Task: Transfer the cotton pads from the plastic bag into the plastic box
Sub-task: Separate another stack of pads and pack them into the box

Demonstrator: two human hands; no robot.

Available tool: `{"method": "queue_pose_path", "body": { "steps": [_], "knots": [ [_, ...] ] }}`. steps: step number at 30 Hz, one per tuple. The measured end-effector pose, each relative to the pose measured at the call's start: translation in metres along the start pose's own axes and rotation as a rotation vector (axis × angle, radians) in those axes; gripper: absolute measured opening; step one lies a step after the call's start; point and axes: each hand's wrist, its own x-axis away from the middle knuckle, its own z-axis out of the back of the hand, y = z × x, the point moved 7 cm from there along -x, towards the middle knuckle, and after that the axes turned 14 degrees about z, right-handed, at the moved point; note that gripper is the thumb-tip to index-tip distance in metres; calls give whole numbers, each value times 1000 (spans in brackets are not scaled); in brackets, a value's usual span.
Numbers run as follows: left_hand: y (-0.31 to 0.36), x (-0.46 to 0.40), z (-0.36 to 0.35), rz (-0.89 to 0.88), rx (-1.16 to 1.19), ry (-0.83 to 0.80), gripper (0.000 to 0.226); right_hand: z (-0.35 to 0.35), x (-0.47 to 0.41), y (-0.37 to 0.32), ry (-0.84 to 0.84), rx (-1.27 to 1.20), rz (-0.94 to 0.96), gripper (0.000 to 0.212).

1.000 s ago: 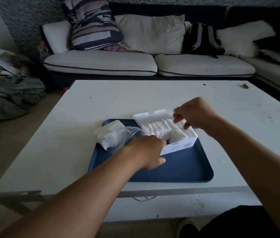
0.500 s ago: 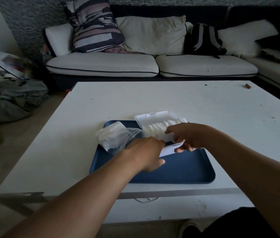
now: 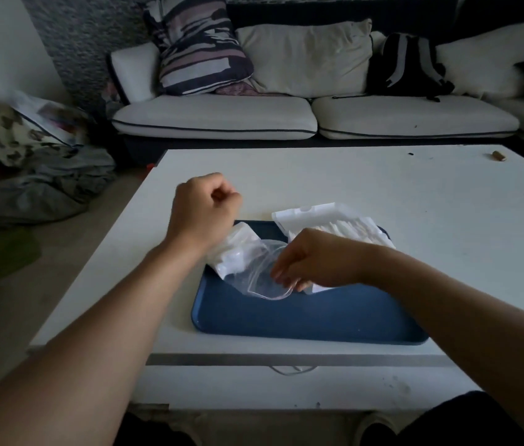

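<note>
A clear plastic bag (image 3: 256, 273) lies on the left part of a blue tray (image 3: 302, 317), with white cotton pads (image 3: 233, 251) bunched at its far end. Its open mouth faces the near right. My right hand (image 3: 305, 262) hangs over that mouth, and its curled fingertips pinch the bag's rim. Behind this hand stands the open white plastic box (image 3: 318, 214), holding a row of cotton pads (image 3: 357, 231); my wrist hides its front. Above the table's left side, my left hand (image 3: 204, 209) is raised in a fist and holds nothing that I can see.
The tray sits near the front edge of a white low table (image 3: 431, 252). A small brown object (image 3: 498, 156) lies at the far right. Beyond the table is a sofa (image 3: 215, 117) with cushions and a dark backpack (image 3: 412, 66). Bags and cloth lie on the floor (image 3: 45, 175) at left.
My left hand has left the bag's mouth, risen up and to the left, and closed into a fist. My right hand moved from the box down to the bag's mouth.
</note>
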Motion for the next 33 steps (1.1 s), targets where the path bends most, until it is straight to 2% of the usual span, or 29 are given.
{"method": "queue_pose_path", "body": {
  "steps": [1,3,5,8,10,12,14,16,18,19,22,23,24,26,27,28,29,30,33],
  "knots": [
    [-21,-7,1,116,-65,13,16,-2,-8,-3,18,133,60,27],
    [-67,-14,-12,326,-229,-105,31,-4,-21,-8,46,328,146,29],
    [-98,-13,-27,409,-302,-256,32,-16,-29,-9,-5,372,215,26],
    [-116,-6,-35,483,-229,-328,40,-40,-42,11,-83,435,215,21],
    [-120,-7,-33,495,-188,-310,32,-48,-51,24,-86,481,143,40],
    [-121,-6,-34,511,-171,-310,26,-52,-63,27,0,476,132,59],
    [-123,-5,-35,542,-153,-308,23,-53,-76,29,35,658,72,75],
    [-125,-3,-36,578,-118,-306,17,-57,-83,26,1,881,76,68],
    [-126,-4,-37,616,-85,-305,14,-69,-83,19,-155,1114,215,45],
    [-126,-4,-36,637,-70,-297,15,-69,-83,18,-151,1135,257,38],
    [-126,-5,-36,670,-53,-269,20,-60,-83,11,-58,1021,223,23],
    [-126,-5,-37,669,-58,-269,18,-55,-81,8,-13,913,200,15],
    [-126,-4,-39,671,-75,-274,22,-54,-79,11,5,802,171,18],
    [-126,-2,-42,663,-79,-294,32,-57,-71,14,63,603,181,42],
    [-126,-2,-43,659,-56,-308,35,-56,-71,18,85,541,212,42],
    [-125,-2,-43,654,-33,-322,39,-48,-68,22,180,447,188,29],
    [-124,-1,-44,646,-21,-339,39,-46,-69,25,214,455,202,20],
    [-123,-1,-45,634,-22,-352,33,-43,-68,32,261,410,212,22],
    [-122,-1,-46,620,-33,-338,13,-44,-67,32,232,317,207,23]
  ]
}}
